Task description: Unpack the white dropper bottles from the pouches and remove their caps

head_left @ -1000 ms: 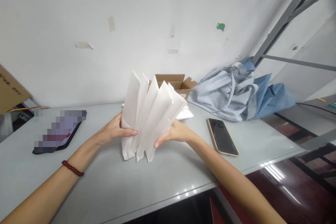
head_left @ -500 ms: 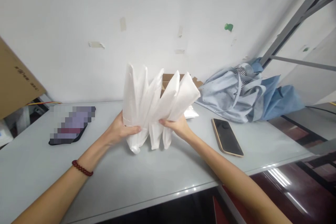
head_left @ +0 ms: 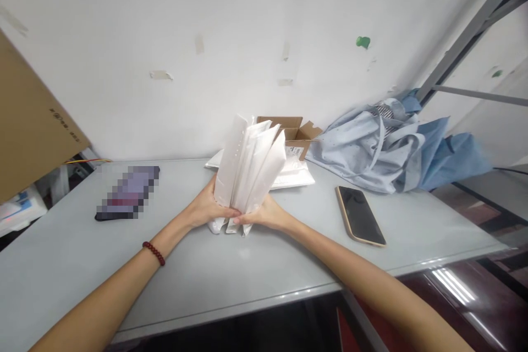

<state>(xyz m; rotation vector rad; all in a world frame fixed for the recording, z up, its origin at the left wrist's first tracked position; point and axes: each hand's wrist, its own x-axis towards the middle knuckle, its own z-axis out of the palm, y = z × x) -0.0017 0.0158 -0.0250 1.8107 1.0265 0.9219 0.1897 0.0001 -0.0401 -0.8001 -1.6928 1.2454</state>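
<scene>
A bunch of several white plastic packets (head_left: pixel 249 168) stands upright between my two hands, just over the middle of the table. My left hand (head_left: pixel 211 206) wraps round its left side, thumb across the front. From the right, my right hand (head_left: pixel 264 212) grips the same bunch, and the two thumbs nearly meet at its lower front. The fingers behind the packets are hidden. Behind the bunch, more white packets (head_left: pixel 292 173) lie flat by an open cardboard box (head_left: pixel 303 140).
The grey table (head_left: pixel 185 297) backs onto a white wall. A phone (head_left: pixel 360 215) lies at the right and a blurred-out device (head_left: pixel 130 192) at the left. Light blue cloth (head_left: pixel 363 148) is heaped at the back right, beside a metal frame. A large cardboard sheet (head_left: pixel 33 121) leans at the left.
My hands have come closer together, pressing the fanned packets into a narrower bunch. More of the cardboard box and the flat packets behind now shows. The view has shifted slightly.
</scene>
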